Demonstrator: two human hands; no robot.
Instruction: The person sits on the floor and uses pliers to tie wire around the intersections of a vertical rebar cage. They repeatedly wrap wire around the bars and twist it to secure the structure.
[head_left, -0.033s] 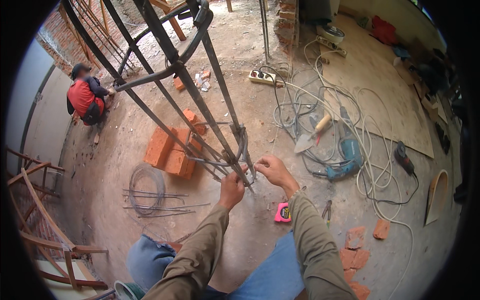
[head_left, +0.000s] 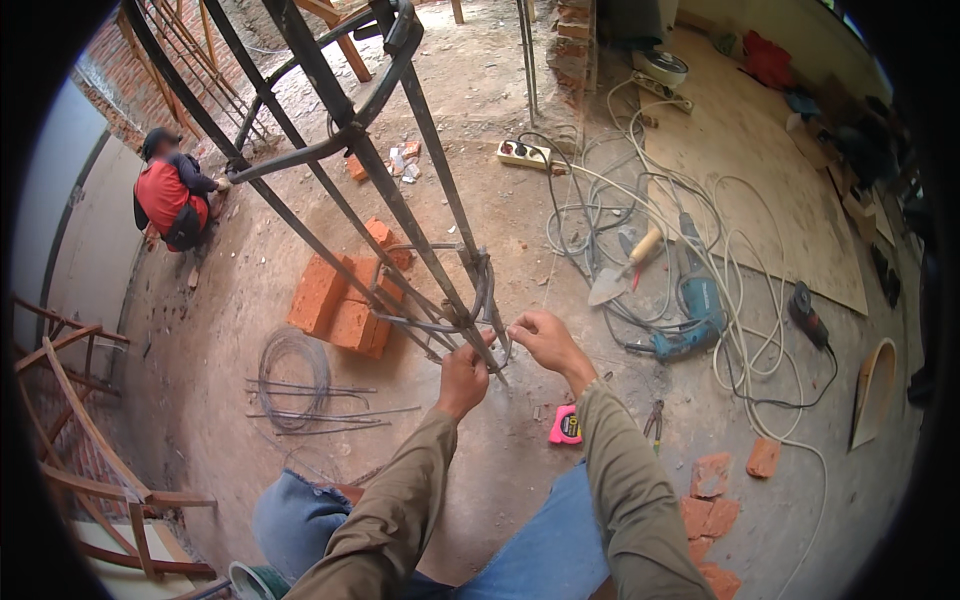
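A cage of dark steel rebar (head_left: 404, 213), tied with bent stirrups, leans in from the upper left and comes down to the floor in front of me. My left hand (head_left: 464, 383) is closed round a bar close to its lower end. Just right of it, my right hand (head_left: 550, 346) pinches thumb and forefinger together beside the bars under the lowest stirrup (head_left: 425, 325). What sits in that pinch is too small to make out. A pink tape measure (head_left: 564, 425) and pliers (head_left: 654, 426) lie near my right forearm.
Bricks (head_left: 322, 296), a wire coil (head_left: 264, 375) and short rods (head_left: 335, 431) lie left of the cage. To the right are a trowel (head_left: 607, 285), a drill (head_left: 702, 303), tangled cables, a grinder (head_left: 806, 316) and broken bricks (head_left: 710, 475). Another person (head_left: 176, 195) squats far left.
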